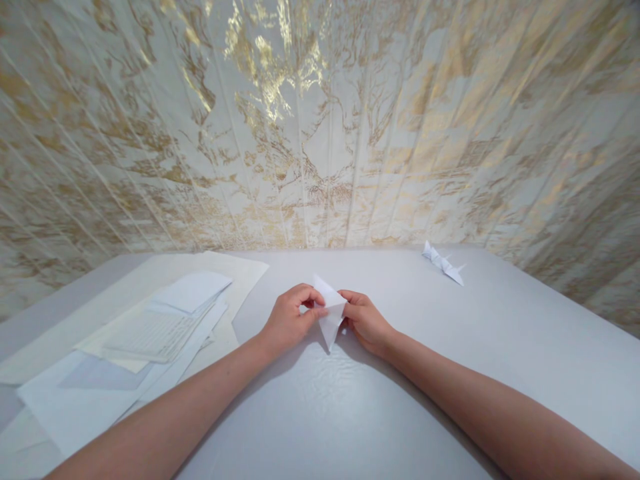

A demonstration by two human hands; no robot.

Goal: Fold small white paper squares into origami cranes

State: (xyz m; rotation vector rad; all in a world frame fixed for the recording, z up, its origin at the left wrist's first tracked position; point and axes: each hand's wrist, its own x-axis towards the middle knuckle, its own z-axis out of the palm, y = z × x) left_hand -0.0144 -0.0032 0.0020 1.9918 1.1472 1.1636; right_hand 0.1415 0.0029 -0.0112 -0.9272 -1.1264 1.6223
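A folded white paper [331, 307], pointed at its top and bottom, is held upright between both hands above the middle of the table. My left hand [295, 313] pinches its left edge between thumb and fingers. From the other side, my right hand [364, 320] grips the paper's right corner, with the fingers curled behind it and partly hidden. A tiny white bit shows just below the right fingers; what it is I cannot make out.
Loose sheets and a stack of papers [150, 333], some with printed lines, lie on the left of the white table [320, 427]. Small folded white paper figures [444, 264] lie at the back right. A gold-patterned wall covering [320, 133] rises behind the table.
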